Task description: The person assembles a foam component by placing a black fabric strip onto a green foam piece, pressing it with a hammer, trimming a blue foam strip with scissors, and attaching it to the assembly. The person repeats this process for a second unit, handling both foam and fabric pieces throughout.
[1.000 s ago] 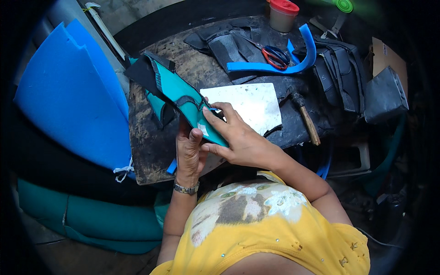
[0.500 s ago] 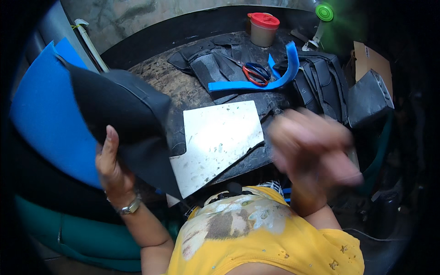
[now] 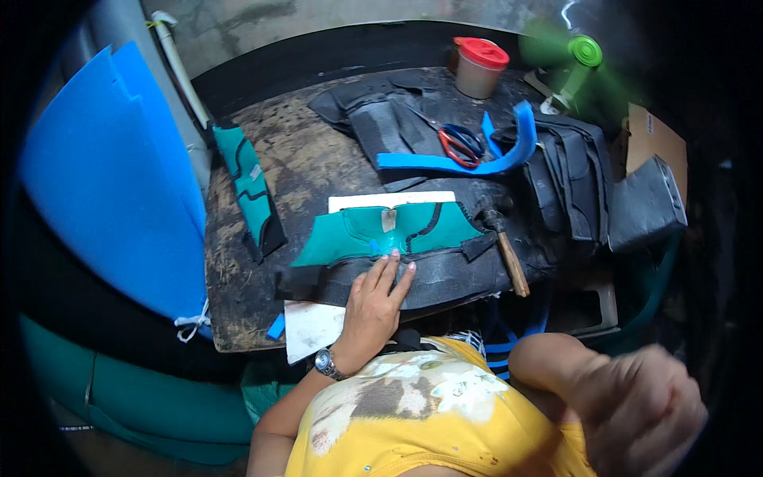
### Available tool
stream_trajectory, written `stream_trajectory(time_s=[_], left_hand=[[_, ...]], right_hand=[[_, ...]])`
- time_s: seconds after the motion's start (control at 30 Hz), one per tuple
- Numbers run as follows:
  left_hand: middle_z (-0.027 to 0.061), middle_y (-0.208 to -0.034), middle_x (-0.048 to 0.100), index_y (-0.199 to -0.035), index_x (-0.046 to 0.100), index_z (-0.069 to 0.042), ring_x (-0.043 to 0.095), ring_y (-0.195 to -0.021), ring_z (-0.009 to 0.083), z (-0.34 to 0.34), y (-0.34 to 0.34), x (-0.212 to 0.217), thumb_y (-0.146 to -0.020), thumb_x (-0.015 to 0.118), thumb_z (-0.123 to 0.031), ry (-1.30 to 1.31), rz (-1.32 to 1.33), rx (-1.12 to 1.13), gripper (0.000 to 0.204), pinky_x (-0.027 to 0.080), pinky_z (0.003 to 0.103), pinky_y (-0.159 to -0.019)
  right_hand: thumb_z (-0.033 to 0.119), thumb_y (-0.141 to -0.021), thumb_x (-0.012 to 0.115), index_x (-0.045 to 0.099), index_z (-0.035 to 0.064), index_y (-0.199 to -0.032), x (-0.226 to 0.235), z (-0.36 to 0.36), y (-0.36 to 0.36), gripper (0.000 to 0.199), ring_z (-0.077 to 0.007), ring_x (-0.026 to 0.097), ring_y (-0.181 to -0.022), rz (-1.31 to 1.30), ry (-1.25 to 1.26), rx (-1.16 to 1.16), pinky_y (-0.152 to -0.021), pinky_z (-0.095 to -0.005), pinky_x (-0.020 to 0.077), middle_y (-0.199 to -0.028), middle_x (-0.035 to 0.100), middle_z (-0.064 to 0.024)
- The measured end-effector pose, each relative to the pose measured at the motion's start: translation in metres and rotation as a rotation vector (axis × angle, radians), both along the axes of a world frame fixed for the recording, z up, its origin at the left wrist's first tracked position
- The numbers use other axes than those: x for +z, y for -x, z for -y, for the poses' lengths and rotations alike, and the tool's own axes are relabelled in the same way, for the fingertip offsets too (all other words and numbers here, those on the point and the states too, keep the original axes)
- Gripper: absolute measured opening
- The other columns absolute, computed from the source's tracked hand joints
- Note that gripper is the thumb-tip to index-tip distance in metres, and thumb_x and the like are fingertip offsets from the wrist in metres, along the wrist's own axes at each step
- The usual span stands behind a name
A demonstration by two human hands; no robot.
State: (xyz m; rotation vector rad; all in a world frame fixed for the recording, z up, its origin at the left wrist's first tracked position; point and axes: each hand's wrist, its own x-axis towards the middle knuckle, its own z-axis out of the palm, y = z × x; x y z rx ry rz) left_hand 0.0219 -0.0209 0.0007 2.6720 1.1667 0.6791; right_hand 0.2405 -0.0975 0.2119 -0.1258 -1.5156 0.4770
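A: What sits closest to the camera?

B: The right hand (image 3: 628, 405), large and blurred at the lower right. It is raised off the table with loosely curled fingers and nothing in it that I can see. Half a second ago it was higher, over the middle of the work.

A: And the left hand?

B: The left hand (image 3: 373, 306) lies flat at the table's near edge, fingers spread and stretched out, pressing on the teal and black piece (image 3: 397, 250). It grips nothing. A moment ago this hand held a dark sheet up at the left; now it is down on the table.

A: Where is that piece exactly?

B: Spread flat near the middle of the near edge, over a white sheet (image 3: 314, 330) whose corner sticks out past the edge. Earlier the white sheet lay mostly uncovered.

A: What is just beside it?

B: A hammer (image 3: 507, 250) with a wooden handle lies at its right end. A second teal and black piece (image 3: 250, 191) lies along the left edge.

A: Farther back?

B: Red-handled scissors (image 3: 459, 143) rest on a curved blue strip (image 3: 469, 155), among black pieces (image 3: 381, 115). At the far edge stands a jar with a red lid (image 3: 480, 67). Big blue foam sheets (image 3: 111, 175) lean off the table's left side.
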Motion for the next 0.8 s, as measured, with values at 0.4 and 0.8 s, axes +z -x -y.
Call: stream_trajectory(time_s=[0.4, 0.8], left_hand=[[0.0176, -0.152, 0.043, -0.147, 0.045, -0.008, 0.041, -0.142, 0.0319, -0.001, 0.015, -0.014, -0.076, 0.068, 0.001, 0.032, 0.003, 0.162, 0.076, 0.022, 0.062, -0.116], [0.0282, -0.143, 0.046, -0.134, 0.052, 0.006, 0.038, -0.142, 0.0403, -0.017, 0.027, -0.001, -0.085, 0.064, -0.008, 0.073, 0.034, -0.008, 0.052, 0.030, 0.052, -0.117]], right_hand=[[0.011, -0.099, 0.057, 0.055, 0.0037, -0.128, -0.156, -0.190, -0.109, 0.030, -0.0366, 0.044, -0.139, 0.897, 0.517, -1.114, -0.115, -0.0441, 0.0344, -0.134, 0.058, -0.0207], [0.007, -0.094, 0.067, 0.060, 0.0028, -0.119, -0.074, -0.132, -0.008, 0.027, -0.0211, 0.066, -0.095, 0.915, 0.292, -0.546, -0.080, -0.0355, 0.0557, -0.108, 0.066, -0.0093]])
